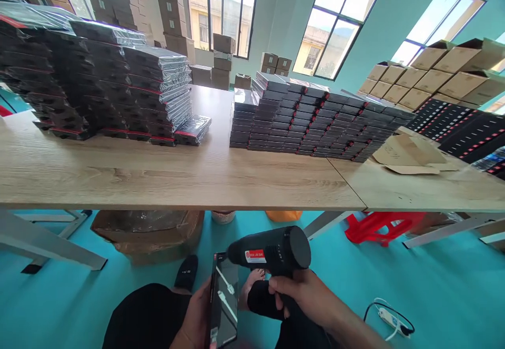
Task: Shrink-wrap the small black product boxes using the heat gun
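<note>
Below the table edge, my right hand [294,292] is wrapped round the grip of a black heat gun [268,250] with a red and white label. The gun's nozzle points left, at the top end of a flat dark box [223,307] printed with white cable plugs. My left hand [196,312] holds that box upright by its left side, over my lap. Nozzle and box top overlap in this view; whether they touch I cannot tell. Part of my left hand's fingers is hidden behind the box.
Shrink-wrapped dark boxes [145,86] stand stacked at the left of the wooden table [221,181], with another block of dark boxes [307,117] to the right. Flattened cardboard [414,152] lies farther right. Underneath are a large carton [150,233] and a red stool [382,228]; a power strip [394,321] lies on the floor.
</note>
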